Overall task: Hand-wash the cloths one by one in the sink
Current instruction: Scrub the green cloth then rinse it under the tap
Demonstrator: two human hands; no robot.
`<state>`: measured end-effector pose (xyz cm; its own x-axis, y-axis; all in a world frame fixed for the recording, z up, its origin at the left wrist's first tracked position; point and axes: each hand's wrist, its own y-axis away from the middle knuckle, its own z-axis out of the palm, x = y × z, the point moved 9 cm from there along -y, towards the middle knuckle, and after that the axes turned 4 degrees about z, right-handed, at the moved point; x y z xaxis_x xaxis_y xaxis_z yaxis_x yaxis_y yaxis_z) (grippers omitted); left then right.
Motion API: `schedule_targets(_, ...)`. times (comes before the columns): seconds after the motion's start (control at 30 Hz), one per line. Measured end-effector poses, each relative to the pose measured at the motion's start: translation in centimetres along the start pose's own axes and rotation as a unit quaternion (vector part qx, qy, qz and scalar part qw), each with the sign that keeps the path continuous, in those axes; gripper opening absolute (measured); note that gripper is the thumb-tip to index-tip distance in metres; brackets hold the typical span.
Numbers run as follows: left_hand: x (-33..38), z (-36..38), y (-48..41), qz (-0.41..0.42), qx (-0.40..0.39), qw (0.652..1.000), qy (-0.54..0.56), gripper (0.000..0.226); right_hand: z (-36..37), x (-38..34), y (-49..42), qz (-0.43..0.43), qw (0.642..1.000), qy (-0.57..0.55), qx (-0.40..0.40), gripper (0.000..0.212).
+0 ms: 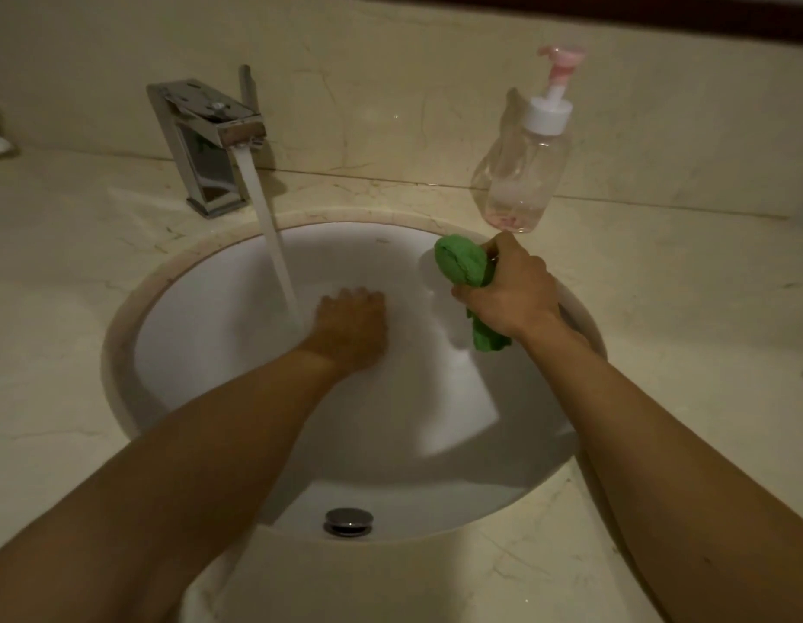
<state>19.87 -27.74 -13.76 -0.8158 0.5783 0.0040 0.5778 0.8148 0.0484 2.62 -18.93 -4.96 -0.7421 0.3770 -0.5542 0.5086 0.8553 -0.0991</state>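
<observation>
A green cloth (pixel 463 263), bunched and twisted, is gripped in my right hand (pixel 509 290) over the right side of the white sink (pixel 202 308). One end bulges above my fist, and the other end hangs below it. My left hand (pixel 351 326) is lower in the middle of the basin, right beside the falling water stream (pixel 273 245). Its fingers are curled under and I see nothing in it. The chrome faucet (pixel 206 141) at the back left is running.
A clear pump bottle (pixel 527 173) with a white and pink pump and a little pink liquid stands on the marble counter (pixel 682 308) behind my right hand. The chrome drain plug (pixel 348 520) sits at the near side of the basin.
</observation>
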Motion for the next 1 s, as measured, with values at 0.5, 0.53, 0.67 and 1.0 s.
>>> schedule_targets(0.5,-6.6,2.1,1.0,-0.113,-0.017,0.988,-0.107,0.037,0.6,-0.7,0.2,-0.028,0.999,-0.014,-0.021,0.042)
schedule_targets(0.53,-8.2,2.1,1.4,-0.140,-0.038,0.984,-0.102,0.036,0.6,-0.7,0.2,-0.029,0.999,-0.011,-0.023,0.041)
schedule_targets(0.67,-6.2,1.3,0.6,-0.095,-0.016,0.995,0.006,0.027,0.7,-0.6,0.2,-0.028,0.999,-0.002,-0.024,0.041)
schedule_targets(1.0,13.8,2.1,2.9,0.309,0.026,0.947,0.085,0.071,0.6,-0.7,0.0,-0.042,0.999,0.003,-0.016,0.041)
